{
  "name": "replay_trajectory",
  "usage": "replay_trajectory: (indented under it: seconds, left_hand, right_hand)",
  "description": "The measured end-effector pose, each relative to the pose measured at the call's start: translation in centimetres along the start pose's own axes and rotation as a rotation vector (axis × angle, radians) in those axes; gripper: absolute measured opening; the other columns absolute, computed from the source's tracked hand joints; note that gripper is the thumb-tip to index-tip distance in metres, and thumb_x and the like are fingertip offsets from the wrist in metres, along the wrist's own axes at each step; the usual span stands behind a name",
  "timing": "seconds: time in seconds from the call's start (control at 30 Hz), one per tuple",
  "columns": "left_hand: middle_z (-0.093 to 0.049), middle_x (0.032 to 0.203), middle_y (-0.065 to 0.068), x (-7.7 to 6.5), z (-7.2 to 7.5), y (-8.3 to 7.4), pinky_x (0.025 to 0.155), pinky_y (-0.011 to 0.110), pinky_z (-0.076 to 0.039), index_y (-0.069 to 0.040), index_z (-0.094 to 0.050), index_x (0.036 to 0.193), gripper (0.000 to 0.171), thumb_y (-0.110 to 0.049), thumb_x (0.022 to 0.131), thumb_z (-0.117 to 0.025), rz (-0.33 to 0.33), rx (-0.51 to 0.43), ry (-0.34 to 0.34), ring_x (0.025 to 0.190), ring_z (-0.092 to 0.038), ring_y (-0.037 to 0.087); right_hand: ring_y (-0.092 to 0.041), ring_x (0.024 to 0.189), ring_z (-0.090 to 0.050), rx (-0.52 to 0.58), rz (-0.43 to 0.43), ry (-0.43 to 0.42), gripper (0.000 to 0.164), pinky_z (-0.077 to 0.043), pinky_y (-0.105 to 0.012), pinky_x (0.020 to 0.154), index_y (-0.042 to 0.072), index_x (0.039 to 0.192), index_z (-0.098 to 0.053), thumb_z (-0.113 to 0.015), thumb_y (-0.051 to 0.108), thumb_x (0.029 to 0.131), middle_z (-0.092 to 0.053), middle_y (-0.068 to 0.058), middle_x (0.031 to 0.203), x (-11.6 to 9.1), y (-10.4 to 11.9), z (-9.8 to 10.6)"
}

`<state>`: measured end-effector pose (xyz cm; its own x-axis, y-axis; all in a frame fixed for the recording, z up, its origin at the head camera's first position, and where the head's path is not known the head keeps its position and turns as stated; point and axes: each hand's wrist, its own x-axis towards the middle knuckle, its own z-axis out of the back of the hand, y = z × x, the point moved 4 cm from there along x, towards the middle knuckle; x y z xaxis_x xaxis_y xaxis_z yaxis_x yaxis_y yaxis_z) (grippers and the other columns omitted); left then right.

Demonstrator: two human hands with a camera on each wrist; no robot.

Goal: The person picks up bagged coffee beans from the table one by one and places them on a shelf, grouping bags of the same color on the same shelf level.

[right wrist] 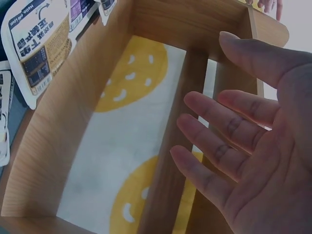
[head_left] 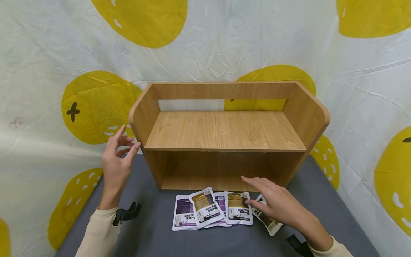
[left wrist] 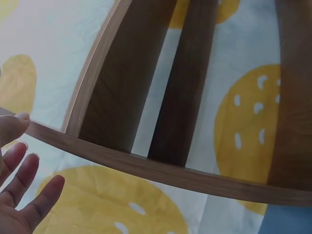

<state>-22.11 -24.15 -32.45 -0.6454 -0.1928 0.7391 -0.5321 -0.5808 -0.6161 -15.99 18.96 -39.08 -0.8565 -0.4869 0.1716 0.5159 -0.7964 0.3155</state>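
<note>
A two-tier wooden shelf point(head_left: 224, 132) stands upright on the table. My left hand point(head_left: 118, 155) is beside its left side panel, fingers spread. The left thumb point(left wrist: 15, 126) overlaps the panel's edge in the left wrist view; whether it touches I cannot tell. Low in front of the lower compartment hovers my right hand point(head_left: 276, 203), fingers extended and nothing in its palm. Under and beside it lie a gold-labelled pouch point(head_left: 238, 208) and a tilted pouch point(head_left: 268, 223) partly hidden by that hand. Further left, another gold pouch point(head_left: 206, 207) overlaps a purple-labelled pouch point(head_left: 184, 214).
A dark grey cloth covers the table point(head_left: 154, 235). Behind the shelf hangs a pale curtain point(head_left: 212, 43) printed with yellow shapes. One more purple pouch point(head_left: 221, 200) is mostly covered by the gold ones. The pouches lie close to the shelf's front bottom edge.
</note>
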Motion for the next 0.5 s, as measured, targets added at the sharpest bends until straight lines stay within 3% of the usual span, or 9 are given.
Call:
replay_trajectory:
  seconds: [0.13,0.23,0.5]
  left_hand:
    - [-0.059,0.120,0.020,0.3,-0.3,-1.1,0.086,0.008,-0.054,-0.017,-0.054,0.149,0.069,0.006,0.088,-0.075,0.018,-0.027,0.003,0.109,-0.061,0.022]
    - [-0.058,0.126,0.019,0.6,-0.6,-0.5,0.085,0.007,-0.053,-0.018,-0.055,0.148,0.068,0.006,0.087,-0.075,0.028,-0.054,0.011,0.110,-0.062,0.025]
    - [-0.062,0.126,0.011,1.0,-1.1,1.5,0.078,0.007,-0.055,-0.018,-0.064,0.139,0.060,0.004,0.086,-0.078,0.036,-0.116,0.008,0.107,-0.064,0.007]
  right_hand:
    - [-0.029,0.125,-0.061,0.021,0.017,0.008,0.066,-0.056,-0.056,0.098,0.018,0.151,-0.052,-0.074,0.041,0.093,-0.061,-0.002,0.141,0.0,-0.1,-0.3]
    - [-0.031,0.126,-0.060,0.047,0.022,0.013,0.067,-0.055,-0.058,0.099,0.019,0.150,-0.052,-0.076,0.039,0.092,-0.061,-0.002,0.142,0.1,-0.3,-0.8]
    - [-0.036,0.128,-0.059,0.108,0.053,0.022,0.065,-0.051,-0.059,0.103,0.012,0.147,-0.056,-0.077,0.037,0.091,-0.061,-0.004,0.143,0.2,-1.1,-2.1]
